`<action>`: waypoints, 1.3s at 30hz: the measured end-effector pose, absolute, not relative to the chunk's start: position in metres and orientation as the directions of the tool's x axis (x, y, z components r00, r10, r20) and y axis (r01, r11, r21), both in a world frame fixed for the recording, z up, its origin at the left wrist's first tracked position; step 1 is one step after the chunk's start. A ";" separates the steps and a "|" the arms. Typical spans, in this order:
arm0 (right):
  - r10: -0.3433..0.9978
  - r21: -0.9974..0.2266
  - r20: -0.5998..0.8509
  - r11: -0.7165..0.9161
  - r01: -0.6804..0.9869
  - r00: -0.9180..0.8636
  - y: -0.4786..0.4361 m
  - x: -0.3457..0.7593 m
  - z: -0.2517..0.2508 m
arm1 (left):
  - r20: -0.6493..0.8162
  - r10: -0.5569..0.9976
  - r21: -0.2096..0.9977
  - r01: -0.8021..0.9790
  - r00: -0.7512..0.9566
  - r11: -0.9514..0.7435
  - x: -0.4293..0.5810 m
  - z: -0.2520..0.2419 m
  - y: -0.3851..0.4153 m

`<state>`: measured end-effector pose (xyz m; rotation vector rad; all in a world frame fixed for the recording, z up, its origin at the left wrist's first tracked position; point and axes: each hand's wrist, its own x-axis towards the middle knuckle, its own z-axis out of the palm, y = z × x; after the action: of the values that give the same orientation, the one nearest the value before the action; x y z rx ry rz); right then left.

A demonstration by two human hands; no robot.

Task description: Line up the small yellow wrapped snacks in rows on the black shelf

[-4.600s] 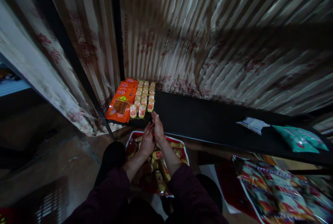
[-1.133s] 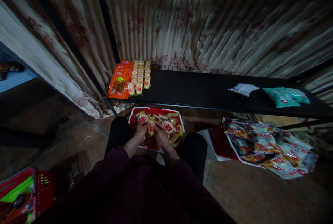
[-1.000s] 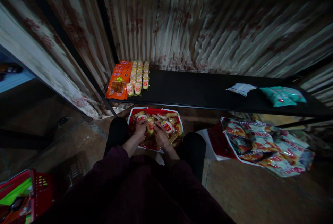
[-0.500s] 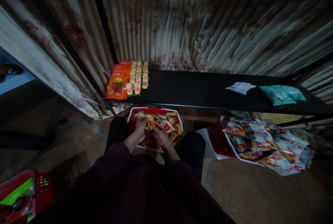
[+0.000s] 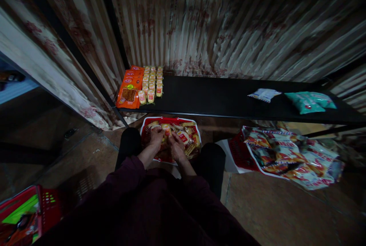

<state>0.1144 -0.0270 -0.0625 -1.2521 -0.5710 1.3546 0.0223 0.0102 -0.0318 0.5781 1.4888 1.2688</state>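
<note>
One small yellow-and-red plastic-wrapped packet (image 5: 166, 128) now sits closer to the far rim of the white-edged red plastic basket (image 5: 165, 158) than a second ago, held in a narrow grip between the bare left hand (image 5: 156, 138) and bare right hand (image 5: 176, 146), seemingly singled out

The black shelf (image 5: 206, 97) is flat. Its left end carries overlapping orange packets (image 5: 128, 89) and, just beside them, three columns of small yellow packs (image 5: 151, 86). Toward its right end lie one white packet (image 5: 264, 95) and two teal packets (image 5: 305, 102). Below is the brown tiled floor (image 5: 257, 208).
</note>
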 end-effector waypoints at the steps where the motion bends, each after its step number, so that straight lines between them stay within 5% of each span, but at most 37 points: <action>1: 0.923 -0.904 -0.310 -0.212 -0.372 0.227 -0.027 0.113 -0.062 | -0.389 0.852 0.915 -0.258 -0.350 0.311 0.023 -0.032 0.009; 16: 0.965 -0.990 -0.069 -0.034 -0.137 0.255 -0.031 0.103 -0.040 | -0.437 0.843 0.884 -0.321 -0.315 0.339 0.031 -0.017 0.001; 39: 0.937 -0.987 -0.138 -0.104 -0.121 0.320 -0.031 0.106 -0.051 | -0.616 0.767 0.694 -0.584 -0.181 0.420 0.029 -0.021 0.004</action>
<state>0.1061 -0.0309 -0.0513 -1.3610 -0.8272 1.0913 0.0294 0.0036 -0.0211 0.1880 1.2667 1.2163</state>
